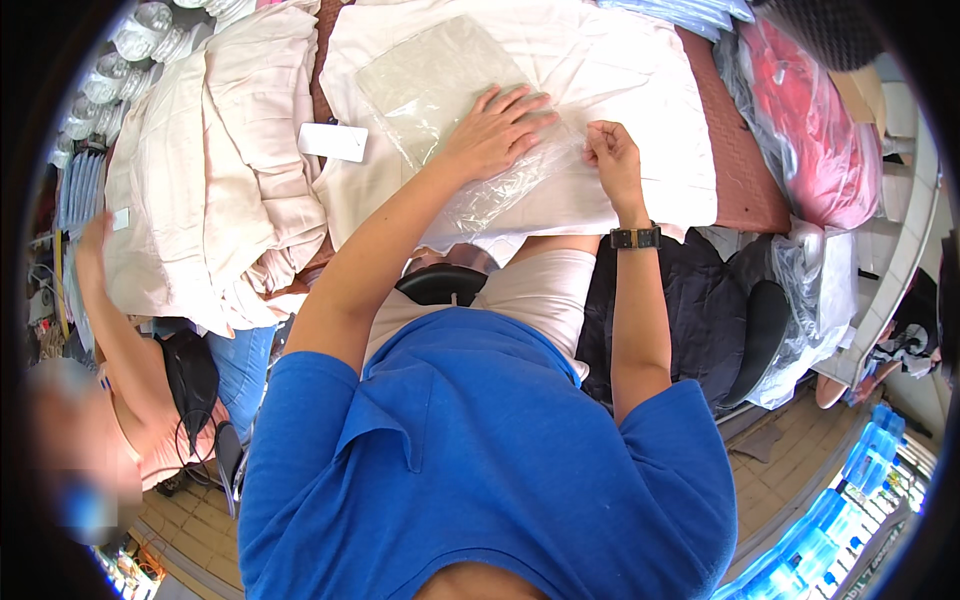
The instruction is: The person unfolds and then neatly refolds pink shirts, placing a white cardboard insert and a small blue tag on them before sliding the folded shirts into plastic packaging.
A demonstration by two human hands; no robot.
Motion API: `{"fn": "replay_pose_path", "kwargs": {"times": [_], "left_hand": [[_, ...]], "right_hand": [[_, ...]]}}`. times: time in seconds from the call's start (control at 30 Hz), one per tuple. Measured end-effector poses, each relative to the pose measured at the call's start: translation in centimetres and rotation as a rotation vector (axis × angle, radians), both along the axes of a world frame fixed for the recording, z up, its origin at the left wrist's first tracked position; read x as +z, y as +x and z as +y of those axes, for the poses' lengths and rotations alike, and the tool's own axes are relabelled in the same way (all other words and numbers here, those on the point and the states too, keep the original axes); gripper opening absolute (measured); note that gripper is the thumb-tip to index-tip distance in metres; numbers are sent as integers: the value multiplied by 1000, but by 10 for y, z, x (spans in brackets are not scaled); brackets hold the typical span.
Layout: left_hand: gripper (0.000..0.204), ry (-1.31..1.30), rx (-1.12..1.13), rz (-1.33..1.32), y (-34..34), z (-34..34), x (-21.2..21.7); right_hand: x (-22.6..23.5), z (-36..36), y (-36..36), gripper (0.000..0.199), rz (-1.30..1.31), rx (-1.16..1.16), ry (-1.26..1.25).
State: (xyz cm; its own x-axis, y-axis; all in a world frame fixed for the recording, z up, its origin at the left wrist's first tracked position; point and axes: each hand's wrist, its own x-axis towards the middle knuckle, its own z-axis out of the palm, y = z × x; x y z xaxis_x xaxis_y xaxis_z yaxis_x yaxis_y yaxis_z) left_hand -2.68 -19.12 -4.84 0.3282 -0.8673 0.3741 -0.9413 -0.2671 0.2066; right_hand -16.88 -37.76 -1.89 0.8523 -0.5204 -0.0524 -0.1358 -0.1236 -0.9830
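Observation:
A flat, clear plastic bag point(440, 75) lies at a slant on white cloth point(655, 95) spread over the table in front of me. My left hand point(497, 135) rests palm down on the bag, its fingers spread. Just right of the bag's edge is my right hand point(614, 160), raised a little, with thumb and fingers pinched together. What those fingers hold, if anything, is too small to make out. To the left of the bag sits a small white card point(333, 142).
Folded cream cloth point(215, 160) is heaped at left, beside a person's arm point(95, 275). The brown tabletop point(748, 170) shows at right, near red bagged goods point(810, 130). Blue packets point(680, 14) lie at the far edge. A black padded chair point(757, 340) stands right of me.

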Motion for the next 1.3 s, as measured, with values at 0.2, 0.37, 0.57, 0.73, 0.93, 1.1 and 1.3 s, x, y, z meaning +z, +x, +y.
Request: {"fn": "replay_pose_path", "kwargs": {"times": [0.2,0.37,0.57,0.73,0.93,1.1,1.3], "left_hand": [[47,5,-29,167,3,3,10],[51,3,-52,255,4,2,21],[30,97,165,438,-56,17,83],[16,-261,175,797,-25,29,108],[16,-977,-107,1182,3,51,166],[14,-1326,-48,1299,-16,73,181],[31,-1484,203,1253,-36,108,143]], "right_hand": [[14,9,-11,32,46,181,82],[14,11,-10,28,60,105,-33],[36,27,3,26,-48,9,201],[50,44,22,43,-405,-11,101],[52,72,30,82,167,58,439],[80,108,39,77,14,247,997],[77,77,62,81,-254,51,730]]}}
